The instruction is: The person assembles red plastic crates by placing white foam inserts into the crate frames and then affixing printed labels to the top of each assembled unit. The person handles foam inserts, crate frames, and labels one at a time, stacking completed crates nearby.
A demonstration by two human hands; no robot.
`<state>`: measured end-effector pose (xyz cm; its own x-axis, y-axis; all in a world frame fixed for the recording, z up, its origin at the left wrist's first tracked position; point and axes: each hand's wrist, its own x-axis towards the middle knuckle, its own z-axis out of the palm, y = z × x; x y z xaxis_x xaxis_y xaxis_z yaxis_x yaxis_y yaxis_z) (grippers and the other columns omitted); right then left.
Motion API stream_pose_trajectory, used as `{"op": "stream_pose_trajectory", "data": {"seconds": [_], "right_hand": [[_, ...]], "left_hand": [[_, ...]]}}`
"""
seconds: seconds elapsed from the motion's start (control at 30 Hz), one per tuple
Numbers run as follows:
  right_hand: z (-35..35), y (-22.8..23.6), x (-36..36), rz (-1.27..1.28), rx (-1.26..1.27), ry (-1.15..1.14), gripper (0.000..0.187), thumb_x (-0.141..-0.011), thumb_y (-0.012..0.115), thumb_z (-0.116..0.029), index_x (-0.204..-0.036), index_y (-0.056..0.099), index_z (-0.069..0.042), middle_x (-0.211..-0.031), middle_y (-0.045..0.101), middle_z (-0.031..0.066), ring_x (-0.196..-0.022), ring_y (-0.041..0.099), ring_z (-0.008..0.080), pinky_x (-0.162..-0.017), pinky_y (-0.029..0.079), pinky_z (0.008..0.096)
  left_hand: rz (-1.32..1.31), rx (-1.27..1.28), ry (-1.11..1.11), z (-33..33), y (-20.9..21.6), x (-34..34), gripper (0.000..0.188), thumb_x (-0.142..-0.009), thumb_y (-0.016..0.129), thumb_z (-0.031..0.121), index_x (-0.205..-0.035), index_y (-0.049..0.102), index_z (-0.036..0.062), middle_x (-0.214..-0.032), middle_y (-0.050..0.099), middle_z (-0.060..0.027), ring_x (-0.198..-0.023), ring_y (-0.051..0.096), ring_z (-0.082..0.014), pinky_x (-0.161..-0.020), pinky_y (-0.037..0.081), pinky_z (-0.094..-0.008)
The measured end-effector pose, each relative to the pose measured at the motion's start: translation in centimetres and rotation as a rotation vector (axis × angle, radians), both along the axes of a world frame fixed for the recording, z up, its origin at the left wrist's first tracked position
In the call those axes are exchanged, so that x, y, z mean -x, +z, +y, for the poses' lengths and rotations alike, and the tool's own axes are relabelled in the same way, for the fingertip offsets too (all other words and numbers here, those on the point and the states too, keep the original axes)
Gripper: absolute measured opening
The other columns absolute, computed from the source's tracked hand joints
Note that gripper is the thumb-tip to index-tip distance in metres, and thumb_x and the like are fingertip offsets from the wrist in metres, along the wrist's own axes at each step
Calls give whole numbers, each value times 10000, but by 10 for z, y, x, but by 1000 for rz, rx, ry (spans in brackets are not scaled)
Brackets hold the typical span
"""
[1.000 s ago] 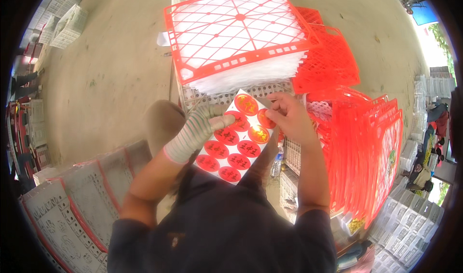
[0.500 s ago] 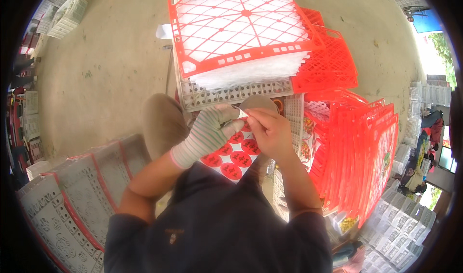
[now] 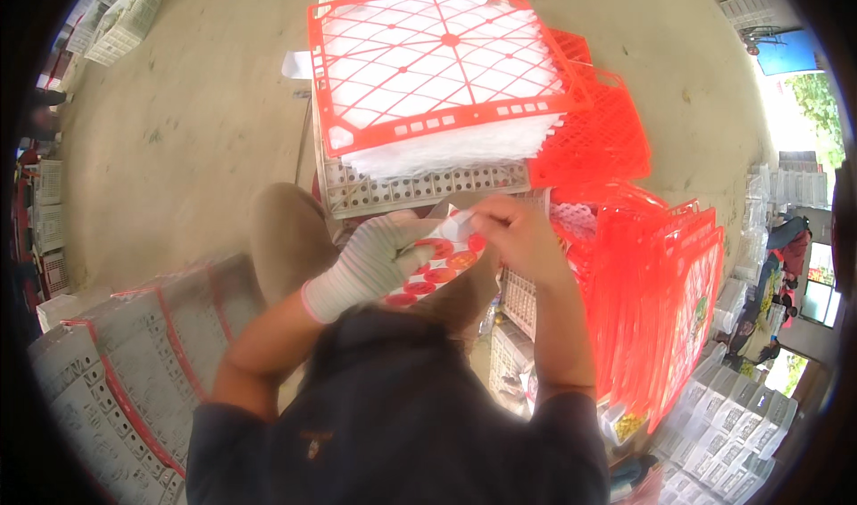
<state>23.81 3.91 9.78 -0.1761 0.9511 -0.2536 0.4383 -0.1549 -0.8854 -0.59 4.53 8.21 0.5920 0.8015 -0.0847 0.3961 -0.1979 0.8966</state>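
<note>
A white sheet of round red stickers (image 3: 437,275) lies over my lap, between my two hands. My left hand (image 3: 368,259), in a pale striped glove, is closed on the sheet's upper left edge. With bare fingers pinched together, my right hand (image 3: 522,233) grips the sheet's far corner, which curls up and shows its white underside. Whether a single sticker sits in that pinch is hidden. Beyond my knees, a red lattice lid (image 3: 450,40) rests on a stack of white padded sheets (image 3: 455,153) on a pale plastic crate (image 3: 420,182).
Upright red lattice lids (image 3: 625,300) are packed close by my right arm, and more red lattice (image 3: 596,130) leans behind them. Grey-white crates with red edging (image 3: 147,353) line my left. Stacked white crates (image 3: 728,425) stand at the lower right. People work at the far right.
The sheet's far corner has been lifted and bent back by my right hand, and the sheet now lies more tilted. My view has shifted slightly.
</note>
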Motion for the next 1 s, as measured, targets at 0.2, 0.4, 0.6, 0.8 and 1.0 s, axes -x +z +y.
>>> {"op": "stream_pose_trajectory", "data": {"seconds": [0.2,0.4,0.6,0.8,1.0], "right_hand": [[122,8,-63,-181,-293,-329,290,-955,658,-293,-967,753,-20,-752,668,46,-699,600,131,-683,486,296],[249,-42,-92,-653,-875,-414,228,-952,601,-188,-1076,768,-93,-1042,736,114,-978,675,318,-823,542,419],[244,-81,-85,-1002,-536,-108,267,-947,568,-196,-1129,761,-156,-1200,712,64,-1139,636,304,-965,520,428],[233,-100,-75,-1150,-624,14,442,-1011,493,-353,-1324,627,-70,-1428,591,129,-1288,554,351,-1088,430,448],[240,-113,-77,-918,-466,-32,549,-1037,436,-463,-1361,577,-43,-1413,587,174,-1304,539,367,-1110,407,469]], "left_hand": [[-72,85,218,-11,-10,31,283,-859,691,109,-1122,712,5,-867,674,-125,-832,653,-236,-781,510,-363],[-44,101,267,-21,-12,45,251,-850,698,135,-1091,750,89,-831,638,-136,-743,633,-278,-710,512,-366],[-78,90,285,-17,-20,54,258,-857,692,129,-1106,739,80,-850,641,-142,-761,638,-279,-714,511,-363],[-55,104,211,-7,-23,47,269,-868,702,156,-1119,725,62,-838,628,-140,-739,622,-269,-696,502,-366],[-54,149,193,-7,-22,45,269,-869,699,157,-1116,724,54,-816,614,-135,-728,615,-256,-694,498,-366]]}}
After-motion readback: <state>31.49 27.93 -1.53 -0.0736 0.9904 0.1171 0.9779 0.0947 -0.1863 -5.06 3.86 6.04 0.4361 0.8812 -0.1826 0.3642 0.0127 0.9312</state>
